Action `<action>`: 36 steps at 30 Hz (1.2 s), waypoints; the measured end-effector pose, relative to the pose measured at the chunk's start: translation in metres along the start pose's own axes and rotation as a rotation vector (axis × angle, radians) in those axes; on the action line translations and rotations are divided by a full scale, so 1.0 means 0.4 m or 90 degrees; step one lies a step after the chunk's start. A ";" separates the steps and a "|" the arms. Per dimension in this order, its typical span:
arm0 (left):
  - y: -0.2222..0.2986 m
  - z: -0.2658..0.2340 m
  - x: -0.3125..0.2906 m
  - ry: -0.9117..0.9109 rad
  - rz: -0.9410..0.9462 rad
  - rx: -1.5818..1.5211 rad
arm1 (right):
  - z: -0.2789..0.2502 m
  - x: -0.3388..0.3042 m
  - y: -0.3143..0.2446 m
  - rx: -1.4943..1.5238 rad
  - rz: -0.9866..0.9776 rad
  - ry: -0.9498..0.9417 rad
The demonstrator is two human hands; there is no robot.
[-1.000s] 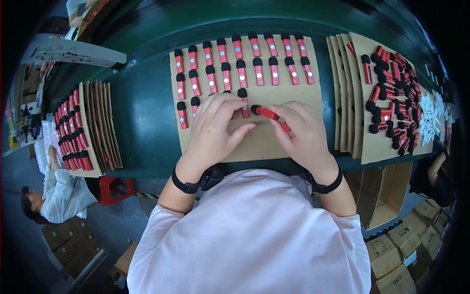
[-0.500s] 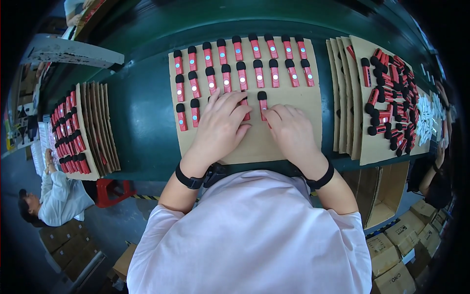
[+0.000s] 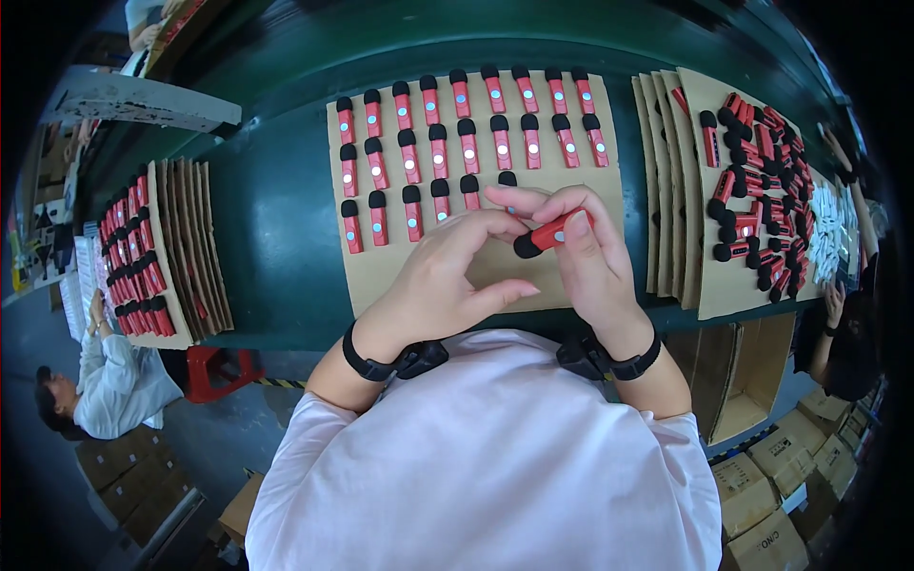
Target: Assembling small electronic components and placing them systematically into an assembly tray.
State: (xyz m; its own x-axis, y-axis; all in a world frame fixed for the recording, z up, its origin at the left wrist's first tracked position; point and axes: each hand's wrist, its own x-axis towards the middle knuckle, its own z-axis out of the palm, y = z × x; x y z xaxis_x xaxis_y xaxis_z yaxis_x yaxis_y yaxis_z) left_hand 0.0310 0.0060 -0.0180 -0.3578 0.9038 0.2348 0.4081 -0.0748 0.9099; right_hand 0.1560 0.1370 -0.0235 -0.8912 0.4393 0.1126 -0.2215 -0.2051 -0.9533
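A small red microphone point(image 3: 546, 236) with a black foam tip is pinched in my right hand point(image 3: 602, 265), tilted with its tip toward the left. My left hand point(image 3: 443, 271) is beside it, thumb and fingers apart, with the index fingertip close to the foam tip; whether they touch I cannot tell. Both hands are above a brown cardboard sheet point(image 3: 376, 276). Rows of similar red microphones point(image 3: 437, 152) lie on the sheet, foam tips pointing away from me. In the nearest row, one microphone point(image 3: 507, 179) is partly hidden by my right hand's fingers.
On the right, a cardboard sheet point(image 3: 709, 276) bears a heap of red microphones point(image 3: 752, 181), beside upright cardboard pieces point(image 3: 671, 209). Stacked cardboard with more microphones point(image 3: 143, 266) stands on the left. The table point(image 3: 271, 238) is green. Another person point(image 3: 124, 385) works at far left.
My right hand has lifted from the sheet toward me and now holds a microphone raised and tilted. My left hand has moved nearer and to the right, uncovering microphones in the nearest row.
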 end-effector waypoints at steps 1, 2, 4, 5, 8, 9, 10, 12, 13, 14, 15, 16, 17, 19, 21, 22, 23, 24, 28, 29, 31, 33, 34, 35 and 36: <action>0.005 0.004 0.000 0.024 0.006 -0.040 | 0.005 -0.001 0.003 0.029 0.001 -0.001; 0.006 0.002 0.000 0.023 0.006 -0.039 | 0.007 -0.003 0.004 0.057 0.002 -0.002; 0.003 -0.008 -0.001 0.052 0.030 0.000 | 0.010 -0.009 -0.011 0.018 -0.009 -0.002; 0.001 -0.013 -0.001 0.066 0.042 0.020 | 0.010 -0.012 -0.020 -0.022 -0.019 -0.002; 0.003 -0.033 0.002 0.068 0.079 0.040 | -0.019 -0.025 -0.026 -0.042 -0.007 -0.010; 0.005 -0.037 0.004 0.069 0.099 0.050 | -0.036 -0.032 -0.028 -0.023 0.015 -0.018; 0.006 -0.039 0.006 0.069 0.099 0.051 | -0.046 -0.036 -0.031 -0.004 0.037 -0.026; 0.007 -0.042 0.010 0.061 0.136 0.074 | -0.051 -0.043 -0.036 -0.015 0.079 -0.020; 0.009 -0.043 0.011 0.058 0.155 0.085 | -0.051 -0.047 -0.039 -0.026 0.121 -0.013; 0.014 -0.042 0.012 0.057 0.155 0.085 | -0.051 -0.049 -0.042 -0.037 0.163 -0.005; 0.022 -0.039 0.013 0.058 0.143 0.082 | -0.049 -0.050 -0.043 -0.037 0.162 -0.005; 0.029 -0.036 0.013 0.060 0.132 0.079 | -0.044 -0.050 -0.043 -0.067 0.115 -0.003; 0.032 -0.034 0.013 0.061 0.120 0.076 | -0.039 -0.050 -0.042 -0.097 0.068 -0.002; 0.032 -0.033 0.014 0.054 0.126 0.076 | -0.036 -0.049 -0.041 -0.126 0.021 0.000; 0.032 -0.034 0.013 0.043 0.138 0.076 | -0.036 -0.049 -0.039 -0.230 -0.069 -0.022; 0.031 -0.034 0.013 0.043 0.137 0.076 | -0.035 -0.049 -0.038 -0.282 -0.114 -0.034; 0.031 -0.036 0.011 0.040 0.140 0.076 | -0.033 -0.049 -0.039 -0.282 -0.113 -0.034; 0.030 -0.037 0.010 0.038 0.143 0.075 | -0.031 -0.050 -0.041 -0.284 -0.118 -0.032; 0.029 -0.040 0.012 0.033 0.167 0.075 | -0.029 -0.052 -0.044 -0.291 -0.128 -0.033; 0.029 -0.040 0.012 0.033 0.178 0.076 | -0.030 -0.052 -0.044 -0.293 -0.131 -0.039; 0.024 -0.042 0.012 0.032 0.184 0.077 | -0.029 -0.055 -0.043 -0.295 -0.134 -0.045; 0.019 -0.043 0.011 0.030 0.195 0.080 | -0.021 -0.062 -0.043 -0.266 -0.064 -0.003; 0.021 -0.041 0.012 0.030 0.196 0.080 | -0.019 -0.064 -0.043 -0.252 -0.030 0.019; 0.027 -0.038 0.014 0.040 0.176 0.077 | -0.021 -0.065 -0.038 -0.252 -0.030 0.019; 0.033 -0.035 0.016 0.050 0.157 0.075 | -0.023 -0.066 -0.030 -0.247 -0.055 0.018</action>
State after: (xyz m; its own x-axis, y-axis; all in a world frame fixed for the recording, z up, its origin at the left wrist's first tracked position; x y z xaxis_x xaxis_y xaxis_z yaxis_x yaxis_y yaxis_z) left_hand 0.0224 0.0048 0.0005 -0.2980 0.8289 0.4735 0.5834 -0.2345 0.7776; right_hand 0.1857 0.1360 -0.0178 -0.8636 0.4652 0.1942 -0.1241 0.1772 -0.9763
